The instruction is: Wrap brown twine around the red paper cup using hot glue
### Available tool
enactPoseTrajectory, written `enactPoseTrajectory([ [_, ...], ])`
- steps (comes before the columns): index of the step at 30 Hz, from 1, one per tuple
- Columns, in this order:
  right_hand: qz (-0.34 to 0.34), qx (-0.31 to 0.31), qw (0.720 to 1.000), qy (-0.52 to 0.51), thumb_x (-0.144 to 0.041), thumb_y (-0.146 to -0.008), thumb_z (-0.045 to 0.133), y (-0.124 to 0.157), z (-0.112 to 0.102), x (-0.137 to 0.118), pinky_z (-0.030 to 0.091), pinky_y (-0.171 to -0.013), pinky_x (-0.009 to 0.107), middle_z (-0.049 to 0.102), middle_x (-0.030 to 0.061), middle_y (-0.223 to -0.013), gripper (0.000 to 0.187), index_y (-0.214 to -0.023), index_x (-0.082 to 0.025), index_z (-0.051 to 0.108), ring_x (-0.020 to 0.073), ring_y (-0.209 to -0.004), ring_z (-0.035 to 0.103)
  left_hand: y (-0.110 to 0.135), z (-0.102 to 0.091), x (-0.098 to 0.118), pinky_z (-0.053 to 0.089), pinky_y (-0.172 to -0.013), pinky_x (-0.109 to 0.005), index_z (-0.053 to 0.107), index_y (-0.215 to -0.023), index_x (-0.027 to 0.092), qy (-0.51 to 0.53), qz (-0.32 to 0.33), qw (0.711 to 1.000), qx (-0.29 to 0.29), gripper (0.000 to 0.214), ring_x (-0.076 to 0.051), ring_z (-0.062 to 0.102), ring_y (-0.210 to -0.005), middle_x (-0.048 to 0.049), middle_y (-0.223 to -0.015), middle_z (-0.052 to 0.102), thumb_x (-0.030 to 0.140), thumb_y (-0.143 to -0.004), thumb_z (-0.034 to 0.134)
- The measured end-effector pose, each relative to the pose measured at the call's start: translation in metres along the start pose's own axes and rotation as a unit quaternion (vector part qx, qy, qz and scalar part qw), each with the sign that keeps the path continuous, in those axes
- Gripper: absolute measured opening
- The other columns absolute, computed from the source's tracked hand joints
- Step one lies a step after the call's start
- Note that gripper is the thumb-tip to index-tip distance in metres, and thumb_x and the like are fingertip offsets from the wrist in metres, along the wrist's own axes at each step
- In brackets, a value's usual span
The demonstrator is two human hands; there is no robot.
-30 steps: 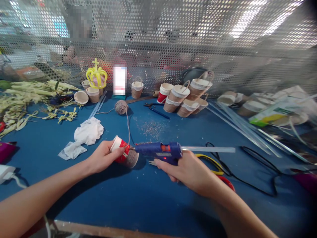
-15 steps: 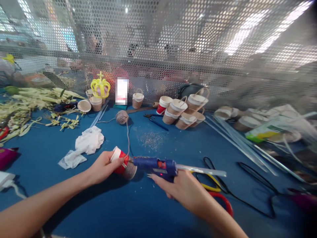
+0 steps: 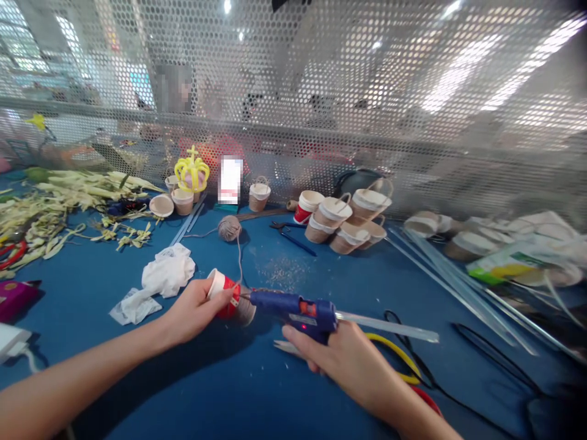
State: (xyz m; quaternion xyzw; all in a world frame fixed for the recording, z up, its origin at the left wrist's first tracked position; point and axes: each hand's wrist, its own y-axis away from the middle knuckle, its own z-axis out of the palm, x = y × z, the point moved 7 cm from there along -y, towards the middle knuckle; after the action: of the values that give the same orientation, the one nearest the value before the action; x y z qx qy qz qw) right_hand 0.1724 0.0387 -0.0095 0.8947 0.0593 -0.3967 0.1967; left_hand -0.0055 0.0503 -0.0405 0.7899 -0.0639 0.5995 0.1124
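Note:
My left hand (image 3: 199, 307) is closed around a red and white paper cup (image 3: 228, 299) that lies tilted on its side above the blue table. Grey-brown yarn is wound round the cup's lower part, and a strand runs from it up to a yarn ball (image 3: 229, 228). In my right hand (image 3: 332, 354) is a blue hot glue gun (image 3: 296, 311), with a clear glue stick (image 3: 389, 327) poking out of its back. The gun's nozzle points left and meets the cup near the yarn; whether it touches is hard to tell. Scissors (image 3: 397, 354) lie partly hidden beneath my right hand.
Yarn-wrapped cups (image 3: 346, 238) with handles stand at the back, beside blue pliers (image 3: 296, 240). Clear glue sticks (image 3: 458, 287) and a black cord (image 3: 499, 360) lie to the right. Crumpled white plastic (image 3: 169, 269) and dried husks (image 3: 68, 189) are on the left. A perforated metal screen (image 3: 293, 122) rises behind.
The view has tilted and shifted slightly, so the background sits lower. Both hands keep hold of the cup and the glue gun, with the nozzle still by the yarn.

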Motion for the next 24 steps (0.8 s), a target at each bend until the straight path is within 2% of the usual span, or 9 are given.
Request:
enactPoseTrajectory([
  [3, -0.036, -0.008, 0.999, 0.003, -0.038, -0.073, 0.05, -0.006, -0.005, -0.01, 0.038, -0.041, 0.022, 0.046, -0.0053, -0.039, 0.023, -0.065, -0.018, 0.055, 0.0091, -0.037, 0.043, -0.008, -0.003, 0.001, 0.031, -0.05, -0.021, 0.056, -0.07, 0.011, -0.021, 0.009, 1.0, 0.012, 0.034, -0.01, 0.04, -0.055, -0.0002, -0.061, 0.051, 0.039, -0.079, 0.04],
  [7, -0.071, 0.015, 0.997, 0.009, -0.036, -0.074, 0.05, -0.016, -0.007, -0.012, 0.035, -0.039, 0.022, 0.044, -0.0066, -0.035, 0.021, -0.064, -0.018, 0.056, 0.0087, -0.034, 0.039, -0.016, -0.002, -0.013, 0.028, -0.047, -0.02, 0.055, -0.069, 0.011, -0.023, 0.001, 0.999, 0.023, 0.031, -0.01, 0.037, -0.051, 0.0017, -0.057, 0.047, 0.037, -0.079, 0.04],
  [10, -0.051, 0.011, 0.999, 0.001, -0.036, -0.074, 0.05, -0.022, -0.002, -0.002, 0.033, -0.036, 0.022, 0.041, -0.0074, -0.034, 0.021, -0.062, -0.019, 0.054, 0.0082, -0.032, 0.037, -0.019, -0.001, -0.021, 0.03, -0.049, -0.02, 0.055, -0.069, 0.011, 0.0, -0.007, 1.0, 0.027, 0.031, -0.01, 0.038, -0.053, 0.0016, -0.059, 0.048, 0.037, -0.079, 0.041],
  [14, -0.018, -0.025, 0.999, -0.012, -0.04, -0.074, 0.049, -0.025, 0.007, 0.009, 0.034, -0.035, 0.022, 0.042, -0.0064, -0.035, 0.025, -0.063, -0.018, 0.053, 0.0097, -0.032, 0.041, -0.02, -0.002, -0.023, 0.031, -0.05, -0.02, 0.056, -0.069, 0.011, 0.01, -0.021, 0.999, 0.026, 0.034, -0.01, 0.039, -0.054, 0.0008, -0.06, 0.05, 0.04, -0.079, 0.041],
  [20, -0.061, 0.024, 0.998, 0.021, -0.037, -0.074, 0.051, -0.024, 0.003, 0.004, 0.035, -0.036, 0.023, 0.046, -0.0053, -0.036, 0.022, -0.069, -0.017, 0.059, 0.0102, -0.033, 0.042, -0.018, -0.003, -0.017, 0.032, -0.051, -0.021, 0.059, -0.074, 0.009, 0.015, -0.016, 0.999, 0.024, 0.038, -0.011, 0.04, -0.056, -0.0008, -0.062, 0.053, 0.042, -0.08, 0.041],
  [24, -0.068, 0.017, 0.997, 0.033, -0.036, -0.073, 0.051, -0.025, 0.004, 0.005, 0.033, -0.034, 0.022, 0.048, -0.0046, -0.037, 0.021, -0.069, -0.017, 0.059, 0.0102, -0.033, 0.043, -0.018, -0.001, -0.016, 0.033, -0.052, -0.022, 0.061, -0.08, 0.009, 0.016, -0.014, 1.0, 0.018, 0.036, -0.011, 0.043, -0.057, -0.0021, -0.065, 0.056, 0.04, -0.08, 0.042],
])
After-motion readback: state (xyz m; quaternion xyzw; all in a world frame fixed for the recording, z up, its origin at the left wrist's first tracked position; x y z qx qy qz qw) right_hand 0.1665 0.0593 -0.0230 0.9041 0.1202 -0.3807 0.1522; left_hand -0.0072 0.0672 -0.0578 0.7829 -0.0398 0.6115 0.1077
